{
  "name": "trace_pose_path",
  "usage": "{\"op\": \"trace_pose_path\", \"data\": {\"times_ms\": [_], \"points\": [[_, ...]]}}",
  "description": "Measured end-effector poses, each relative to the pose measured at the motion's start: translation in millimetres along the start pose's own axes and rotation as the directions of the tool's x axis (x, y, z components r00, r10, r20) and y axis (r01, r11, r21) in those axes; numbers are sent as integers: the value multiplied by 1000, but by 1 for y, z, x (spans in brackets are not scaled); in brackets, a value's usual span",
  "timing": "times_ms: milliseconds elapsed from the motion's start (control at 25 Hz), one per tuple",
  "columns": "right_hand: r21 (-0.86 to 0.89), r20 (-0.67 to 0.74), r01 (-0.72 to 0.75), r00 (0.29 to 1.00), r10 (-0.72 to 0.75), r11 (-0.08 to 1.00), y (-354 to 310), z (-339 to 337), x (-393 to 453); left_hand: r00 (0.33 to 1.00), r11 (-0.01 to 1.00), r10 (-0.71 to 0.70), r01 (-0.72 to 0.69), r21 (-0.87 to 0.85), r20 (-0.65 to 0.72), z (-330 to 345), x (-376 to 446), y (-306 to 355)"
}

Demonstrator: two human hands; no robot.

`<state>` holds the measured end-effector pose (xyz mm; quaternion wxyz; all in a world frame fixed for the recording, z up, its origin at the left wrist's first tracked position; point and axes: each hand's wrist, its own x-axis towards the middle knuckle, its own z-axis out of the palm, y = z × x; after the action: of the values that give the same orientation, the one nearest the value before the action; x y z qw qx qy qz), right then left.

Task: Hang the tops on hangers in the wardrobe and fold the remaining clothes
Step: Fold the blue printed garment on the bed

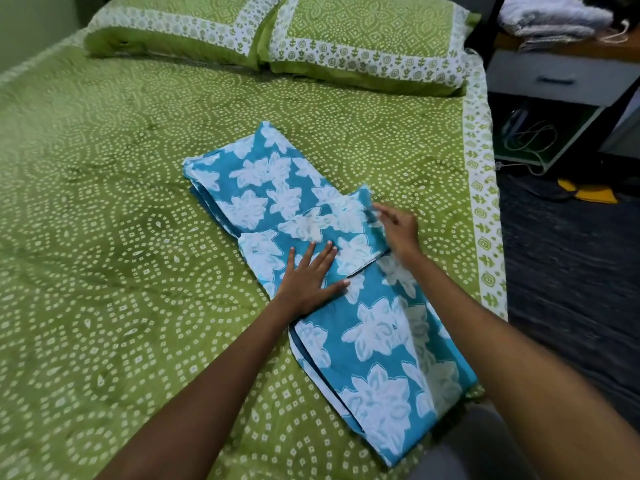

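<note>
The blue floral garment (311, 237) lies half-folded on the bed (104, 202). The left hand (310, 280) presses flat on it, fingers straight; the right hand (398, 230) (blurred) touches its folded edge, grip unclear.

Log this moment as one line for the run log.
step: folding | item: blue floral garment on bed | left hand: flat, pressing it | right hand: at folded edge, blurred | hangers: unseen

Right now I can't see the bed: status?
Left hand flat on blue floral garment. Right hand blurred at its edge, grip unclear. Nothing in the way.
</note>
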<state>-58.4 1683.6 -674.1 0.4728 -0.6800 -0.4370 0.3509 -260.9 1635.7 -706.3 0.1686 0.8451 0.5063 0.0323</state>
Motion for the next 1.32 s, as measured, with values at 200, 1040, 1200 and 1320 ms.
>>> {"op": "trace_pose_path", "data": {"times_ms": [200, 1040, 1200, 1320], "points": [[-354, 585, 848, 530, -614, 394, 38, 20, -41, 948, 830, -170, -10, -558, -269, 4, -5, -5], [-569, 312, 508, 861, -403, 647, 12, 20, -54, 737, 436, -675, 370, -821, -27, -46, 78, -10], [-582, 354, 528, 849, -393, 618, 13, 19, -58, 804, 456, -594, 300, -838, -35, -55, 77, -23], [-595, 352, 535, 845, -403, 600, 11, 21, -58, 804, 299, -594, 207, -932, -12, -59, 74, -31]]}}
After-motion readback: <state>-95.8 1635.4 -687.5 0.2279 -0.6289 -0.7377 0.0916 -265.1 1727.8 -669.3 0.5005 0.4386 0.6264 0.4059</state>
